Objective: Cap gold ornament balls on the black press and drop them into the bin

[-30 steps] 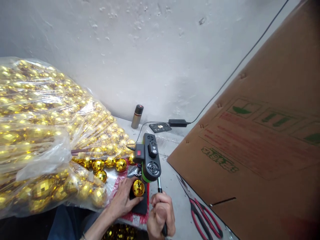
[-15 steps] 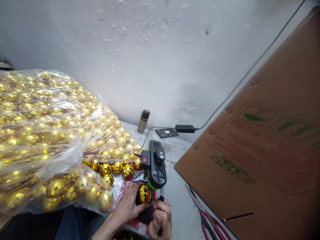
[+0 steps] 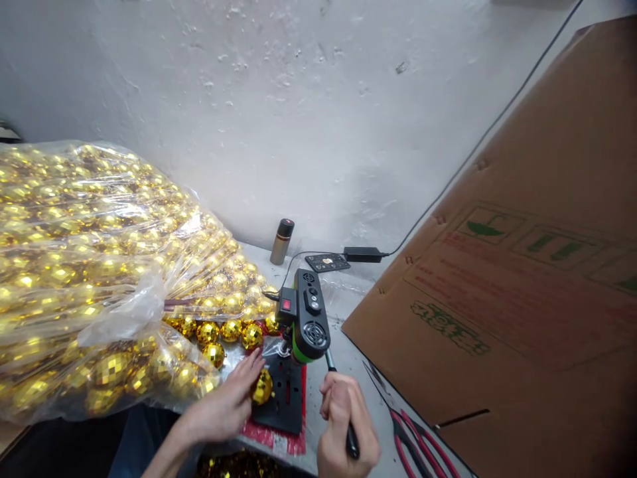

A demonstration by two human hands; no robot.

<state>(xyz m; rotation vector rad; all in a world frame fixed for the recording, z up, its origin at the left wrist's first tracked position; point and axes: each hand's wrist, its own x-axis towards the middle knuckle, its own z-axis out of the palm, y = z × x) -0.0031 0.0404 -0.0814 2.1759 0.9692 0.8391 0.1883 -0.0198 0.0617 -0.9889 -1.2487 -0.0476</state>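
Note:
My left hand is beside a shiny gold mirror ball, its fingers stretched out along the ball's left side. The thumb is hidden. That ball is over the left part of a black slotted base plate. My right hand is wrapped round the black-tipped lever handle of a small press-like device. The device's black head, with round grilles and a green band, stands above the plate's back end. A box with a red switch is attached to its left side.
A big clear bag of gold balls fills the left, with several loose balls by its mouth. Red-handled shears lie beside a large cardboard box. Behind are a bottle, a phone-like slab and a power adapter.
The ball has shifted left, out from under the device's head, together with my left hand. My right hand has swung the lever outward to the right.

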